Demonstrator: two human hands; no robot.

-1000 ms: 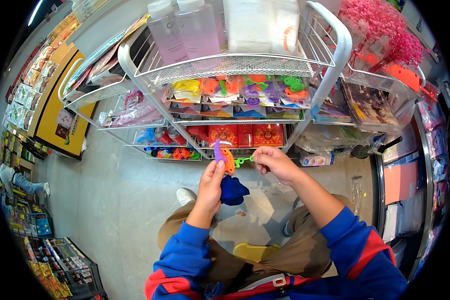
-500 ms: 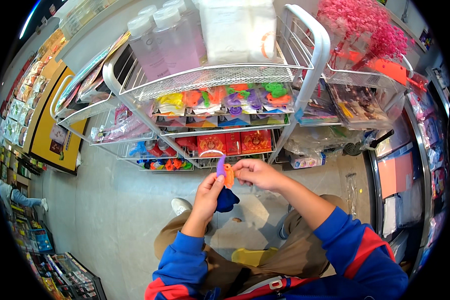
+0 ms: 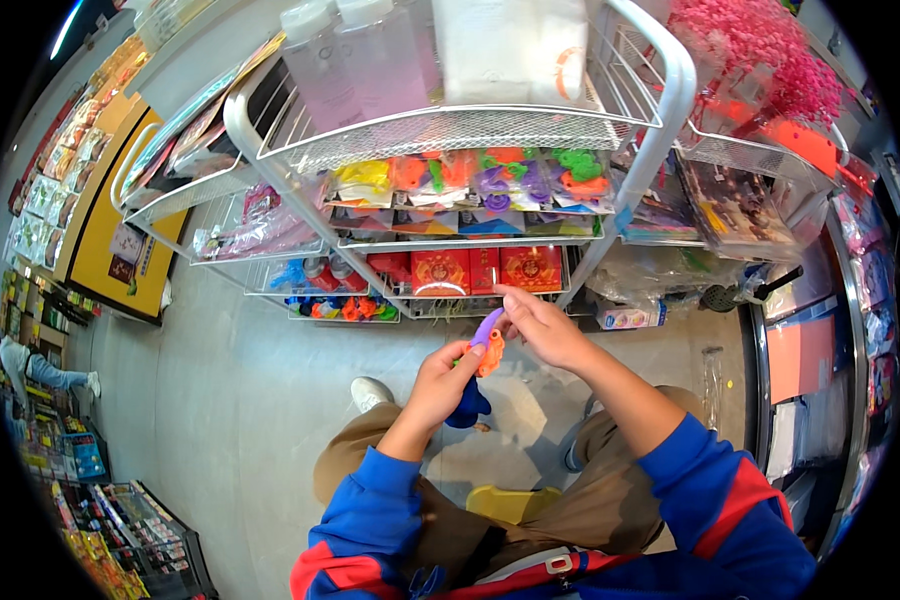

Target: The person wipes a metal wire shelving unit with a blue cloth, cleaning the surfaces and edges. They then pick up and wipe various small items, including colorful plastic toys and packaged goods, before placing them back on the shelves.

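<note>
My left hand (image 3: 433, 388) is closed, with thumb and fingers pinching a small bundle of coloured plastic toy pieces. Out of its grip rises a curved purple piece (image 3: 487, 327). An orange piece (image 3: 492, 353) with a small hole lies against it, and a dark blue piece (image 3: 468, 405) hangs below the fingers. My right hand (image 3: 545, 328) is beside the purple tip, its index finger stretched out and the other fingers loosely bent. Whether its fingertips touch the purple piece is hard to make out.
A white wire rack (image 3: 450, 140) stands in front, with bagged plastic toys (image 3: 510, 180), red boxes (image 3: 440, 272) and clear bottles (image 3: 385, 60). Pink dried flowers (image 3: 760, 65) stand at the right. A yellow stool (image 3: 512, 503) shows between my legs. A person (image 3: 45, 370) is at far left.
My right hand has drawn off the orange piece and moved up, its index finger now extended. The purple piece leans more to the right. The view has shifted slightly.
</note>
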